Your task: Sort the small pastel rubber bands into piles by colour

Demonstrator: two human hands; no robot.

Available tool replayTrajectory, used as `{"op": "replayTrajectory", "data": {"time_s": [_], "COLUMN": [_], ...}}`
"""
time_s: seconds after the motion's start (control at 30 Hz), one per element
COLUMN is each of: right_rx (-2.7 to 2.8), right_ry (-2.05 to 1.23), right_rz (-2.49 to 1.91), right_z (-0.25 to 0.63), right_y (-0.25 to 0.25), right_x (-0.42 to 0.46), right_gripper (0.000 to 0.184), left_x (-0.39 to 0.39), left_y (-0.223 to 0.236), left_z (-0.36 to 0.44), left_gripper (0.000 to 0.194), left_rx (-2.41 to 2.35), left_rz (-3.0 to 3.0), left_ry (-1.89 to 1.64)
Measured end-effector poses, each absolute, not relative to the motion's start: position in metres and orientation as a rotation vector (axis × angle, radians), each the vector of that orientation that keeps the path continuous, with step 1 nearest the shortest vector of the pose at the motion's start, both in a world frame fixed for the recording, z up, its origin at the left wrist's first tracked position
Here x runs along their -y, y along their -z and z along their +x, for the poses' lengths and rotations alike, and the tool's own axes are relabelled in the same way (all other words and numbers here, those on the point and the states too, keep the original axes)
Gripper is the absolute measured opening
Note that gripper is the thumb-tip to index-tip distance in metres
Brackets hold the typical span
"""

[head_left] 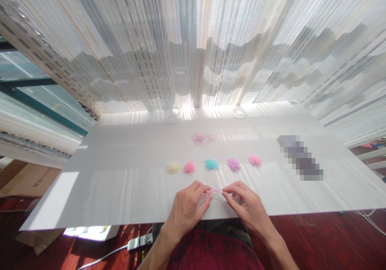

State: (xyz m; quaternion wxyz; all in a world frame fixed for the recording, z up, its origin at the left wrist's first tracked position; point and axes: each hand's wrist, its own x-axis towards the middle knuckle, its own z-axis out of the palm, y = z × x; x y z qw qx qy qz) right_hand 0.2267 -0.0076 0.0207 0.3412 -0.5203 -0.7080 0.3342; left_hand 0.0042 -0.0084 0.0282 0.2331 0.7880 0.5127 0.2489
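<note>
Near the front edge of the white table, a small loose pile of thin mixed-colour strands [216,190], mostly pink and pale, lies between my hands. My left hand [190,203] is at its left side, thumb and forefinger curved and apart, with some strands showing in the gap. At the right side, thumb and forefinger of my right hand [245,201] meet in a pinch; whatever is between them is too small to make out. Beyond my hands sits a row of small heaps: yellow [173,167], hot pink [189,167], turquoise [211,164], purple [233,164] and light pink [255,160].
A larger mixed-colour heap [202,138] lies farther back on the table [129,189]. Two clear round dishes [175,112] [238,113] stand by the curtain [193,77]. A blurred-out object [300,157] lies at right. Below left are a cardboard box [27,179] and a power strip [139,242].
</note>
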Motion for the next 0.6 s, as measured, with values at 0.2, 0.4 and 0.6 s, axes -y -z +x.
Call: {"op": "replayTrajectory", "data": {"time_s": [0.2,0.4,0.6], "right_rx": [1.806,1.819,1.840], "right_ry": [-0.919,-0.941,-0.960], "right_rz": [-1.258,-1.217,-1.214], "right_z": [0.220,0.213,0.209], "right_y": [-0.030,-0.033,-0.033], "right_x": [0.006,0.004,0.003], "right_gripper": [0.015,0.016,0.021], "left_x": [0.010,0.010,0.013], "left_y": [-0.037,-0.041,-0.038], "left_z": [0.011,0.006,0.000], "left_gripper": [0.019,0.015,0.012], "left_rx": [-1.254,-1.224,-1.306], "left_rz": [2.036,1.987,1.968], "left_ry": [-0.850,-0.935,-0.890]}}
